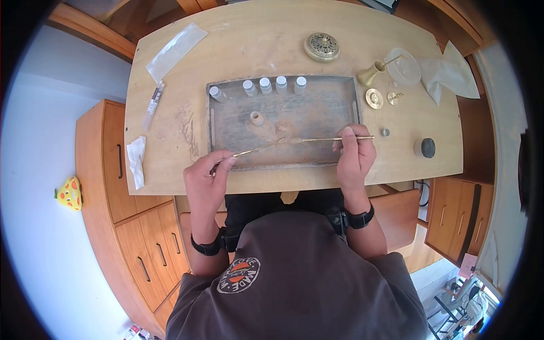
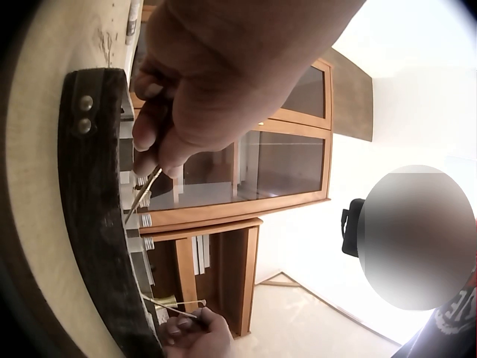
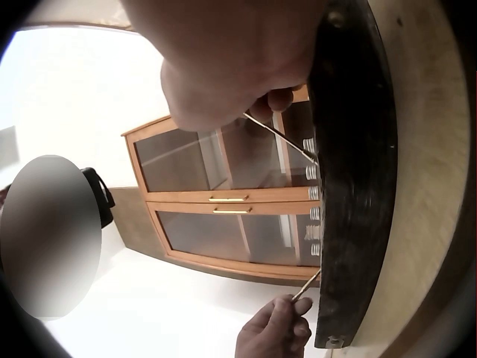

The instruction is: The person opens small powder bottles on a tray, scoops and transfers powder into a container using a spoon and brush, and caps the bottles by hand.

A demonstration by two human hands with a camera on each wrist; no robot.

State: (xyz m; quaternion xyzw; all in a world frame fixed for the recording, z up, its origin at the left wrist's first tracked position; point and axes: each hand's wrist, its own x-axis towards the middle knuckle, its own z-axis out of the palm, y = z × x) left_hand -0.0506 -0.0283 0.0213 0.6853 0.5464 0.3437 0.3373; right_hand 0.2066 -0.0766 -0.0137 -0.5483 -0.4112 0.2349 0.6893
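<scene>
My left hand [image 1: 205, 177] pinches a thin brass-coloured tool [image 1: 249, 151], which slants inward over the tray's front part. From the other side, my right hand [image 1: 356, 157] holds a second slender brass-coloured tool [image 1: 326, 139] almost level, its rear end sticking out past the fingers. Both tips come close together over brown powder [image 1: 279, 129] in the dark wooden tray [image 1: 226, 136]. Behind them stands a small uncapped vial [image 1: 256, 118] with brownish contents. In the left wrist view, the left-hand tool [image 2: 143, 195] points down past the tray's rim; the rim hides the tip.
Several white-capped vials [image 1: 265, 85] line the tray's back. Beyond it sits a round pierced-lid brass burner [image 1: 322, 46]. To the right are a brass vase [image 1: 371, 73], brass discs [image 1: 374, 98] and a dark-lidded jar [image 1: 425, 148]. A crumpled tissue [image 1: 136, 161] lies left.
</scene>
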